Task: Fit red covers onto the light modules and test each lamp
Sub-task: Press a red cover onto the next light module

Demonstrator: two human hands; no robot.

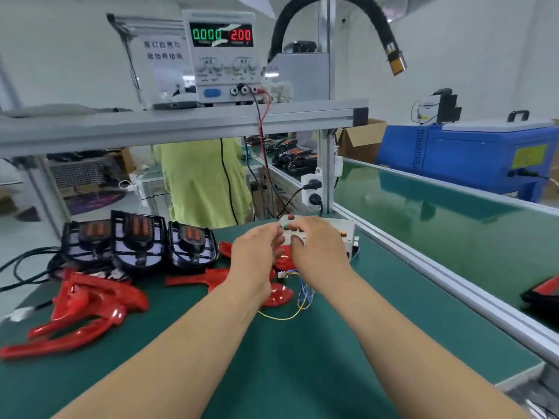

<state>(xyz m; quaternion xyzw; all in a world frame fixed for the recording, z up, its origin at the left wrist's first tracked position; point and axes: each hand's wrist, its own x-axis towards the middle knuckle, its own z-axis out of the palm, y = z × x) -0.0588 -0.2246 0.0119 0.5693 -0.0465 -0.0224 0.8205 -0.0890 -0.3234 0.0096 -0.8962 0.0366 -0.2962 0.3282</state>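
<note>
1. counter (302,358): green-matted, with an aluminium rail along its right side.
2. test box (348,229): white, with red and green buttons on its face. It sits at the far end of the counter, against the rail.
3. right hand (317,249): grip clamped on the test box, thumb pressed to the button face and the rest of the hand over the top.
4. left hand (257,252): fingers curled, tips at the box's left edge (whether this grip holds anything, I cannot tell).
5. light modules (137,240): three black units with orange inserts, standing in a row at the counter's back left, touching one another.
6. red covers (90,300): glossy, piled loose at the front left, just in front of the modules. More lie toward the middle, and one sits partly hidden beneath the hands.
7. wires (290,316): thin, yellow and blue, looped on the mat below the right wrist.
8. power supply (222,55): on the shelf above, reading 0.000 in green and 2.00 in red. Its red and black leads (261,125) hang down toward the counter.
9. conveyor belt (438,207): green, running along the right of the rail.
10. blue machine (469,155): beyond the belt.
11. person in a yellow-green top (205,182): standing behind the counter (only the torso shows).
</note>
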